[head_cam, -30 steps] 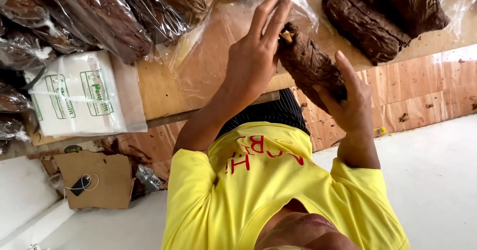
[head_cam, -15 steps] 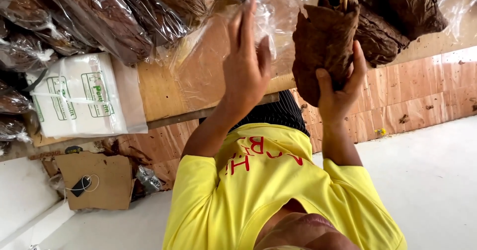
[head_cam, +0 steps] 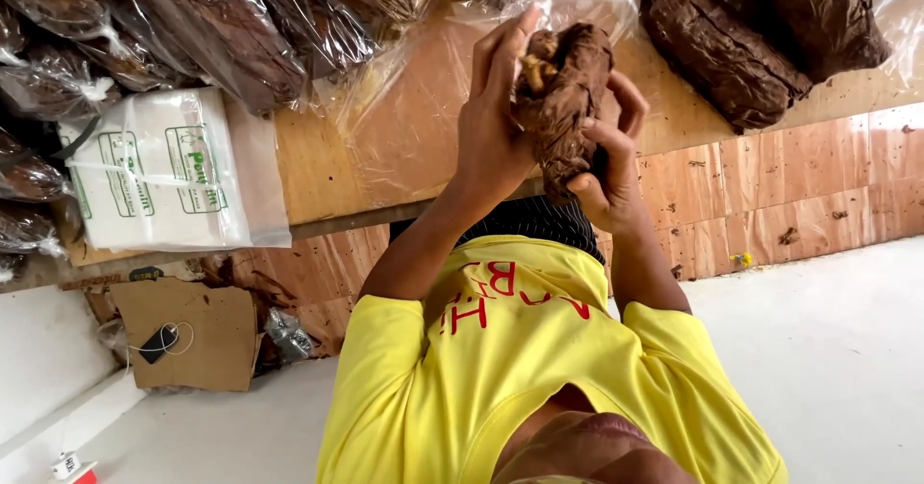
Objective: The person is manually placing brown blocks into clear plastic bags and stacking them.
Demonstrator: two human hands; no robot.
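- The leaf bundle [head_cam: 563, 99], half a second ago held upright and spread flat, is now being rolled into a tighter wad.
- The right hand [head_cam: 611, 171] is shifting from its back face to wrapping around it.
- The left hand [head_cam: 496, 123], earlier apart, is now pressing against it.

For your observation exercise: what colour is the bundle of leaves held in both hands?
Dark brown, seen best in the head view: the leaf bundle.
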